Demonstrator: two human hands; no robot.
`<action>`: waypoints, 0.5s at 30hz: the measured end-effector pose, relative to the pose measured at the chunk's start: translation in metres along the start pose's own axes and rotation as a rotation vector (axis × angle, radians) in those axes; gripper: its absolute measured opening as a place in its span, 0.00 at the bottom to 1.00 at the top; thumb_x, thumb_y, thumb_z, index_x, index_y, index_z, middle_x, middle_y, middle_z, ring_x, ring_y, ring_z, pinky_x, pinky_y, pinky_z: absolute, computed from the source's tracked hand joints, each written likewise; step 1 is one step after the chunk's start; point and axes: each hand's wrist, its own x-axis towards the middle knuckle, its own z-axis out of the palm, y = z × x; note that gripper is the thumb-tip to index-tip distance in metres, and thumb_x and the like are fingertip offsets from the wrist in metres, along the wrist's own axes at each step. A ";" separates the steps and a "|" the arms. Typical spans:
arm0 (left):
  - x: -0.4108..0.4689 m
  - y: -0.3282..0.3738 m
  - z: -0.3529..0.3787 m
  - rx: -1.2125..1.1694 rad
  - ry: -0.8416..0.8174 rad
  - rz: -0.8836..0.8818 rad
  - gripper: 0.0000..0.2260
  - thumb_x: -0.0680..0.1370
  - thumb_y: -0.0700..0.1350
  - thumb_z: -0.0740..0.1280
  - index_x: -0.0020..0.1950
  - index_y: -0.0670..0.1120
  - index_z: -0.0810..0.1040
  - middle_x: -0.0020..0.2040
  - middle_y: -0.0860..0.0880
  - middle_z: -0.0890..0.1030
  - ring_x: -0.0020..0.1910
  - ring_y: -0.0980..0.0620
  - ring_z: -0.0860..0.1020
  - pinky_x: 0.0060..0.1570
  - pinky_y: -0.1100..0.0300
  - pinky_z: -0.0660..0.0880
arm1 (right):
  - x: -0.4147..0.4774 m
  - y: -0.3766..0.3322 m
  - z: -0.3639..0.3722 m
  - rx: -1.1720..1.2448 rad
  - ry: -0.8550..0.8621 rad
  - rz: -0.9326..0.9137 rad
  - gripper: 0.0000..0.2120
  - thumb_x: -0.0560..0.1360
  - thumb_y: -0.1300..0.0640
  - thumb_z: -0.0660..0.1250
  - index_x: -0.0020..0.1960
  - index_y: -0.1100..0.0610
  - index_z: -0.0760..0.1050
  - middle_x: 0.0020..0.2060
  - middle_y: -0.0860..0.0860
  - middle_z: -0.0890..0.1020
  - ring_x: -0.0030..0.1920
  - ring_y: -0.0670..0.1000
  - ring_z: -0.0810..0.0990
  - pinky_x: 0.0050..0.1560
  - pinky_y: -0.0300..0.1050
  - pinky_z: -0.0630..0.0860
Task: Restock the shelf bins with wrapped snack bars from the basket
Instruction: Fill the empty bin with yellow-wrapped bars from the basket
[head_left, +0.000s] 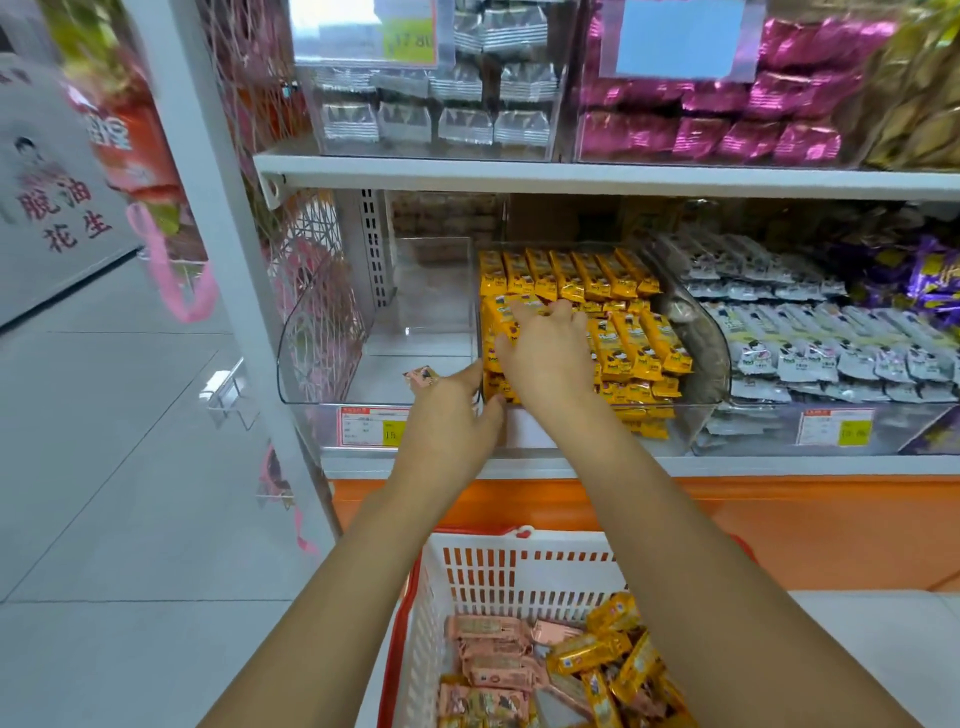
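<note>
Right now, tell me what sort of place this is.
Most likely a shop's snack aisle: clear shelf bins of wrapped bars, price tags on the shelf edge, and a basket below.

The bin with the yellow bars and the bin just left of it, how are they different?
The yellow-bar bin is packed with rows of yellow bars; the left bin shows only one pink bar, near its front. The right hand rests on the bars in the yellow-bar bin, while the left bin's floor is mostly bare. Both are clear plastic and sit side by side on one shelf.
</note>
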 end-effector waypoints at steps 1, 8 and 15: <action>0.000 -0.001 0.000 0.012 -0.002 0.006 0.12 0.79 0.43 0.63 0.62 0.47 0.77 0.31 0.59 0.67 0.30 0.59 0.67 0.30 0.75 0.64 | 0.002 -0.002 0.006 -0.036 0.009 -0.013 0.22 0.82 0.47 0.55 0.75 0.50 0.62 0.69 0.59 0.65 0.68 0.60 0.62 0.65 0.51 0.64; -0.004 -0.006 0.001 -0.026 -0.018 0.096 0.15 0.76 0.40 0.65 0.63 0.44 0.75 0.49 0.45 0.82 0.48 0.46 0.79 0.35 0.66 0.63 | 0.007 -0.009 0.017 0.011 -0.062 0.000 0.24 0.84 0.46 0.44 0.78 0.50 0.54 0.76 0.58 0.56 0.71 0.62 0.57 0.70 0.55 0.56; -0.017 -0.011 0.000 0.026 -0.028 0.182 0.18 0.77 0.40 0.63 0.68 0.43 0.72 0.55 0.41 0.81 0.52 0.42 0.78 0.46 0.59 0.69 | -0.001 0.011 -0.016 0.191 -0.143 -0.141 0.22 0.84 0.51 0.47 0.77 0.52 0.59 0.75 0.57 0.60 0.74 0.61 0.57 0.71 0.51 0.55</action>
